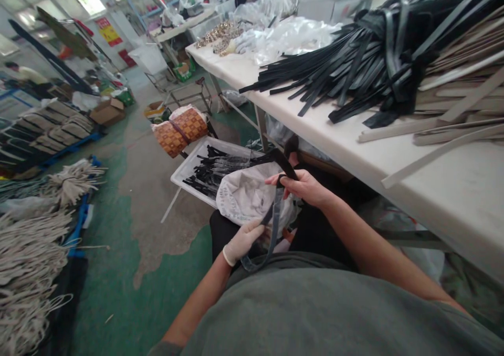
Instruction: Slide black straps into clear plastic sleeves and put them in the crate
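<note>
My left hand, in a white glove, is closed on one part of a dark strap. Bare, my right hand grips the same strap higher up, where a black length sticks out beyond the fingers. Between the hands the strap hangs in a loop over my lap. Below them a white sack with printing on it stands with its mouth turned up. Just past it, a white plastic crate holds several bundles of black straps.
A table on the right carries black strips, beige strips, clear plastic bags and metal fittings. A woven checked cushion stands beyond the crate. Beige cord bundles lie on the left. Another person is far left.
</note>
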Action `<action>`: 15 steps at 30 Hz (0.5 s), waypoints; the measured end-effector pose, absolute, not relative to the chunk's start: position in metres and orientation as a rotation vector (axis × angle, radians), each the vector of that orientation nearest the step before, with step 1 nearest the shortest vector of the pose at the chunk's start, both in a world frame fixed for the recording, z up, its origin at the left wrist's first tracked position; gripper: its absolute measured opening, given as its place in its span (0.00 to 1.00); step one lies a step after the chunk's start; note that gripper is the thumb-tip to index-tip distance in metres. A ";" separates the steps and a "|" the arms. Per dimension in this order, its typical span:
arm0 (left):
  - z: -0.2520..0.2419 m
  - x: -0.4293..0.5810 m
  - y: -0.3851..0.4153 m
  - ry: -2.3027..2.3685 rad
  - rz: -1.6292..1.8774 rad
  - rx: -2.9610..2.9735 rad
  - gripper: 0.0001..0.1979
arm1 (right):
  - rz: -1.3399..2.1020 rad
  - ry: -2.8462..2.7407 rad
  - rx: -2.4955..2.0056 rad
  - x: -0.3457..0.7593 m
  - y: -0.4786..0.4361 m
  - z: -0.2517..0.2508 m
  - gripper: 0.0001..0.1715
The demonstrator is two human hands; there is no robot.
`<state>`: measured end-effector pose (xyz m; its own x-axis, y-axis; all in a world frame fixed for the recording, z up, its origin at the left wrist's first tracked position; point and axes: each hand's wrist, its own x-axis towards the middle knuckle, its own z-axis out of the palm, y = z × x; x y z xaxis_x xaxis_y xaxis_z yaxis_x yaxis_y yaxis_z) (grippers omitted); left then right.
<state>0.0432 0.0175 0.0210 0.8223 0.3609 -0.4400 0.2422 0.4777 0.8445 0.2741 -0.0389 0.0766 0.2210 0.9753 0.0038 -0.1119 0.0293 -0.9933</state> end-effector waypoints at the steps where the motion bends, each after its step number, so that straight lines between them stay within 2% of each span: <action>1: 0.027 0.048 0.017 0.614 0.134 1.095 0.20 | 1.082 -1.024 -1.240 0.271 -0.037 0.081 0.20; 4: 0.047 0.066 0.018 0.582 0.298 1.163 0.23 | 1.054 -1.226 -1.321 0.259 -0.034 0.095 0.19; 8: 0.060 0.085 0.015 0.634 0.286 1.362 0.13 | 0.809 -1.413 -1.418 0.250 -0.039 0.114 0.15; 12: 0.042 0.073 -0.004 0.610 0.142 1.391 0.13 | 0.652 -1.152 -1.506 0.264 -0.054 0.126 0.14; 15: 0.012 0.049 -0.015 0.635 0.104 1.249 0.17 | 0.723 -1.047 -1.550 0.280 -0.062 0.121 0.19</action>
